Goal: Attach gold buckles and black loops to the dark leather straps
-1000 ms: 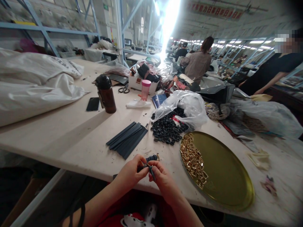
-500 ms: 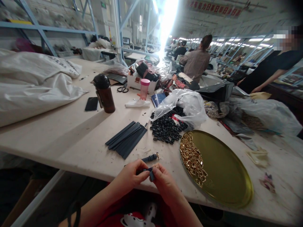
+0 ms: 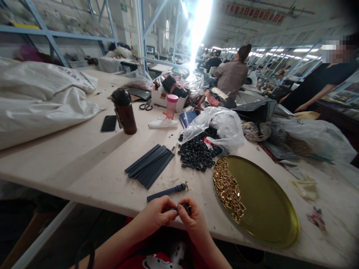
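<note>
My left hand point(image 3: 160, 211) and my right hand point(image 3: 192, 216) meet at the table's front edge, both closed on a small dark strap point(image 3: 185, 207) mostly hidden by the fingers. Just beyond them lies a finished-looking dark strap with a gold buckle point(image 3: 168, 191). Flat dark strips point(image 3: 151, 164) are fanned out farther back. Many small black loops point(image 3: 198, 153) spill from a clear plastic bag point(image 3: 221, 121). On the right, gold buckles point(image 3: 230, 190) cover the left side of a round gold tray point(image 3: 266, 201).
A dark bottle point(image 3: 125, 112), a phone point(image 3: 109, 123), scissors point(image 3: 146, 106) and a pink-lidded jar point(image 3: 171, 106) stand or lie farther back. White sheeting point(image 3: 36, 101) covers the left. People point(image 3: 231, 73) are beyond the table; one person point(image 3: 322, 82) stands at right.
Both hands have shifted slightly down and toward me, uncovering more of the buckled strap on the table. The held strap is now more hidden by the fingers.
</note>
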### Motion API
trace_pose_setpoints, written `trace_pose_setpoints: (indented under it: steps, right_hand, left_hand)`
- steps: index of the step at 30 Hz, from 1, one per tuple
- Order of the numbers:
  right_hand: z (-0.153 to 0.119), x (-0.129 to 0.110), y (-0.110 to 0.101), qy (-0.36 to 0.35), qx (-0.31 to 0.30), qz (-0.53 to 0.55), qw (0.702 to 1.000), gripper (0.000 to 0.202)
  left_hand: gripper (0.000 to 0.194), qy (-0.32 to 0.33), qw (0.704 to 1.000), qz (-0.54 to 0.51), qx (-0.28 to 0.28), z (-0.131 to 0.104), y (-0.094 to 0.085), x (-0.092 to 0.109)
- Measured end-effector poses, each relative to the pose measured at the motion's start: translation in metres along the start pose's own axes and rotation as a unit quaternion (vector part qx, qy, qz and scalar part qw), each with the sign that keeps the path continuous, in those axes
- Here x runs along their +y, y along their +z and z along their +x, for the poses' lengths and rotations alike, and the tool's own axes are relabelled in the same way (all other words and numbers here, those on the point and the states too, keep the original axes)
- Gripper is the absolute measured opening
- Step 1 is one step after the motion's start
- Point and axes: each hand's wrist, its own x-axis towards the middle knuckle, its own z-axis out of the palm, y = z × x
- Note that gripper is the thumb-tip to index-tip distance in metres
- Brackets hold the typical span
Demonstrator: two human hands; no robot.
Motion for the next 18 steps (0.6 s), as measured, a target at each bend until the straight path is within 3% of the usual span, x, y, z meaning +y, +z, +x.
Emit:
trace_pose_setpoints:
  steps: [6,18]
  right_hand:
    - [-0.002,0.008,0.002,-0.029,0.017,-0.058,0.998,0.016]
    - [-0.006,-0.004,-0.013,-0.039,-0.102,-0.089,0.990,0.016]
  left_hand:
    - [0.018,-0.007,1.000,-0.027,-0.006,0.001,0.001,-0.004]
    - [0.018,-0.058,0.988,-0.139,-0.037,0.001,0.006,-0.014]
